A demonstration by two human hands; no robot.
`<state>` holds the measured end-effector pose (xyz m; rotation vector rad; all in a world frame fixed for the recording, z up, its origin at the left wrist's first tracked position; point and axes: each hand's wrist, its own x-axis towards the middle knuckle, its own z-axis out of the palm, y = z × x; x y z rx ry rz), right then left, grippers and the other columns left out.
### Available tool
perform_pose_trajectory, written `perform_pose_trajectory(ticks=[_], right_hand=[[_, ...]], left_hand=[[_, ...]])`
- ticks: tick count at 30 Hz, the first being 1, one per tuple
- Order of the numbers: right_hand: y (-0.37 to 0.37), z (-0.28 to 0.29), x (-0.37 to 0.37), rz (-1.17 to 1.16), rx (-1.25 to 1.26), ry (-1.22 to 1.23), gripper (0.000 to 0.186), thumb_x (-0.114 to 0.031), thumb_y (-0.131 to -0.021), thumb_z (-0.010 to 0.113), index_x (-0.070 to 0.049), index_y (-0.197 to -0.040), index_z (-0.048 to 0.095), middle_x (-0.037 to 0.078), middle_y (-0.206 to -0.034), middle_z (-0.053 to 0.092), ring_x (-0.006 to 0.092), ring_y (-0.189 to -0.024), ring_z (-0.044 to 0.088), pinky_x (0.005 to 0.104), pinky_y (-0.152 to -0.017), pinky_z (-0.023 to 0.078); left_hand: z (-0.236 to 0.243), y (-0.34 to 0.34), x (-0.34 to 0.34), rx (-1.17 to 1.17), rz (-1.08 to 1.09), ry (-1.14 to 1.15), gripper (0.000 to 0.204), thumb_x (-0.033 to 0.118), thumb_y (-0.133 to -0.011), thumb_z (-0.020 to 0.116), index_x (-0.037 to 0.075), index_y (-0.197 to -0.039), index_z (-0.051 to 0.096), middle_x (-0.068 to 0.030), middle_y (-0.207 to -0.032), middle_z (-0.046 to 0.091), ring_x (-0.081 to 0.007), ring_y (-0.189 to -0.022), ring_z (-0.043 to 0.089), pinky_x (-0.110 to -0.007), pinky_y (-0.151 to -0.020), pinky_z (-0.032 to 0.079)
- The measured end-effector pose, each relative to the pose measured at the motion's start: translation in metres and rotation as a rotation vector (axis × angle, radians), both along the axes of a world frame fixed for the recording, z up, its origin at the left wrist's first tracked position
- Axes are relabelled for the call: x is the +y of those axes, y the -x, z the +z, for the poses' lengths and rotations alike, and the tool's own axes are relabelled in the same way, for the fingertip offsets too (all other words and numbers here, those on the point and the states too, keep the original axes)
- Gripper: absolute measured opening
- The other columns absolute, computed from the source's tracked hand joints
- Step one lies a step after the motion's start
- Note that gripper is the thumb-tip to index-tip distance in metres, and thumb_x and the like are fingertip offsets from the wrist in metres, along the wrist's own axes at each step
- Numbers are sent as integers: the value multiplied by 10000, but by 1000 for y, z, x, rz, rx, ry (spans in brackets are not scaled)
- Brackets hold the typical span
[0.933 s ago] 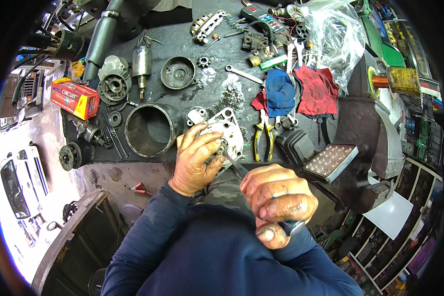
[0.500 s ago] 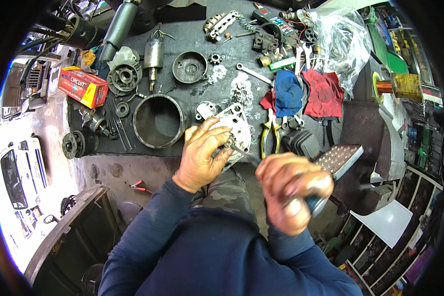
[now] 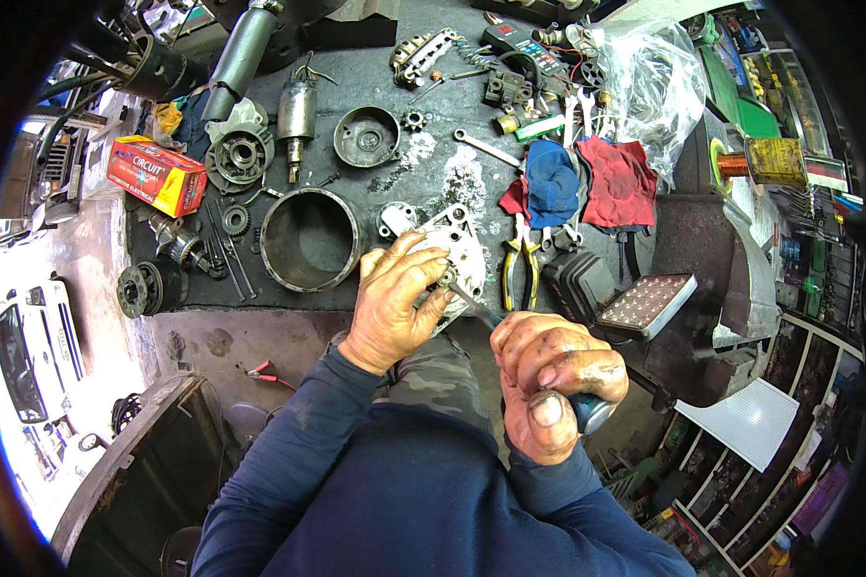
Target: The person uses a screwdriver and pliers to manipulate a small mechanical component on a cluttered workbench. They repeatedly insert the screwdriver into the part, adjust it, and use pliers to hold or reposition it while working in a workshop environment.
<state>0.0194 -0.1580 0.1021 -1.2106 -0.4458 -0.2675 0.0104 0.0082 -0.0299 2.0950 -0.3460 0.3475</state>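
The right hand [image 3: 553, 380] has come back down from its raised swing of half a second ago, its grip closed round the screwdriver [image 3: 510, 337], whose tip meets the aluminium housing [image 3: 457, 255] at the worktop [image 3: 433, 183] edge. The left hand [image 3: 394, 298] clamps the housing (fingers curled over), so the work on it looks resumed.

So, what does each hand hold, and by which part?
The right hand grips a screwdriver by its handle. The left hand clasps the silver metal housing over its near edge.
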Motion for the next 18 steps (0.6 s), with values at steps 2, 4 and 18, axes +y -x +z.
perform_pose_trajectory(ticks=[2, 4, 18], right_hand=[[2, -1, 2, 13, -29, 7, 206, -96, -848, 768, -2, -879, 587, 92, -627, 568, 241, -532, 571, 448, -599, 564], [5, -1, 7, -19, -33, 1, 187, -58, -825, 756, -1, -882, 588, 95, -643, 577, 242, -540, 576, 451, -599, 564], [3, 9, 18, 45, -139, 284, 222, -10, -749, 798, -28, -836, 595, 78, -661, 612, 262, -558, 619, 436, -623, 585]], left_hand=[[0, -1, 0, -1, -5, -4, 333, 182, -857, 805, 92, -1160, 702, -90, -1261, 750, -381, -1295, 638, -480, -991, 414], [2, -2, 1, -2, -9, -8, 340, 175, -850, 807, 92, -1162, 700, -89, -1261, 749, -381, -1294, 637, -483, -986, 412], [1, -3, 0, -10, -14, -4, 364, 172, -839, 818, 88, -1169, 688, -91, -1261, 748, -378, -1310, 631, -494, -984, 399]])
